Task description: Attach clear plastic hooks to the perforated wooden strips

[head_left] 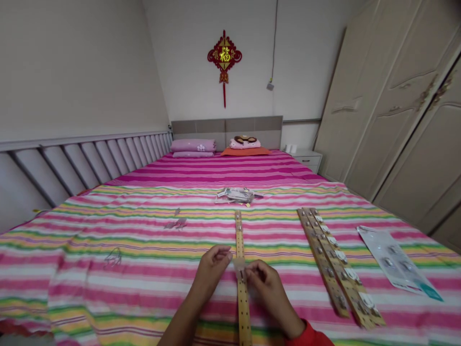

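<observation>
A long, narrow wooden strip [243, 300] with rows of small holes lies lengthwise before me on the striped bedspread. Two small metal fittings [238, 222] sit at its far end. Over its middle is a small translucent plastic piece [238, 264], pinched at its right side by my right hand [265, 284]. On the other side, my left hand [213, 267] has its thumb and fingertips drawn close together at the piece's left edge; whether they grip anything is unclear.
Two more wooden strips with metal and white round fittings [340, 256] lie to the right, beside a clear blister pack [396, 262]. Crumpled plastic packets [237, 194] rest farther up. Small grey pieces [177, 223] and a thin wire-like tangle [113, 258] are at left.
</observation>
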{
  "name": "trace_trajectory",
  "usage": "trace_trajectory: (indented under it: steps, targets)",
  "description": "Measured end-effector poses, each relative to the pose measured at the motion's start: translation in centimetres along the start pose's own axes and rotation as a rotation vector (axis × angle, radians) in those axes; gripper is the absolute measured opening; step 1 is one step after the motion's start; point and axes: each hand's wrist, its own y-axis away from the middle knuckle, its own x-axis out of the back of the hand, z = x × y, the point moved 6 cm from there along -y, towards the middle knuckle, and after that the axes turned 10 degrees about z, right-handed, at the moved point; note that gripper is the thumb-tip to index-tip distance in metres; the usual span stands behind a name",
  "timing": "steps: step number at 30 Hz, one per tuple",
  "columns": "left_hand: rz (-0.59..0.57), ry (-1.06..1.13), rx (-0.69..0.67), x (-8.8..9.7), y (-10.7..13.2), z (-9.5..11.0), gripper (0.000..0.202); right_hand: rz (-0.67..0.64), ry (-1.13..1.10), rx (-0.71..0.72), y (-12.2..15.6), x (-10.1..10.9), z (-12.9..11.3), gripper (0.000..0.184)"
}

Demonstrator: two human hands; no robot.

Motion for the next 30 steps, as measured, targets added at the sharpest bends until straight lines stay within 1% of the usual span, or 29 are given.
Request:
trace_trajectory:
  steps: [1, 3, 6, 7, 9, 13, 19, 26, 30]
  targets:
    - [0.013, 0.038, 0.033, -0.1, -0.2, -0.6, 0.031, 0.008, -0.052, -0.053, -0.3, 0.0, 0.4, 0.031]
    - [0.001, 0.093, 0.126, -0.6, -0.5, -2.1, 0.033, 0.025, -0.138, -0.124, -1.0, 0.0, 1.2, 0.034]
    - [-0.017, 0.127, 0.252, -1.6, -0.6, -4.3, 0.037, 0.066, -0.242, -0.181, -1.8, -0.2, 2.7, 0.032]
    - [-0.007, 0.127, 0.266, -1.8, -0.7, -4.8, 0.037, 0.084, -0.270, -0.199, -2.1, -0.3, 3.2, 0.032]
    - [0.015, 0.118, 0.253, -2.3, -1.1, -5.5, 0.034, 0.126, -0.303, -0.230, -2.5, -0.5, 4.2, 0.031]
    - [0.034, 0.123, 0.219, -3.1, -2.7, -6.1, 0.030, 0.188, -0.298, -0.269, -3.8, -0.7, 5.2, 0.031]
    - [0.068, 0.140, 0.248, -4.1, -5.1, -7.1, 0.024, 0.236, -0.255, -0.225, -6.2, -0.7, 5.7, 0.025]
    - [0.100, 0.085, 0.261, -4.7, -6.9, -8.4, 0.016, 0.225, -0.170, -0.149, -7.9, -0.7, 6.7, 0.033]
    - [0.118, 0.039, 0.277, -5.1, -7.9, -9.0, 0.011, 0.237, -0.120, -0.119, -8.5, -0.6, 7.2, 0.033]
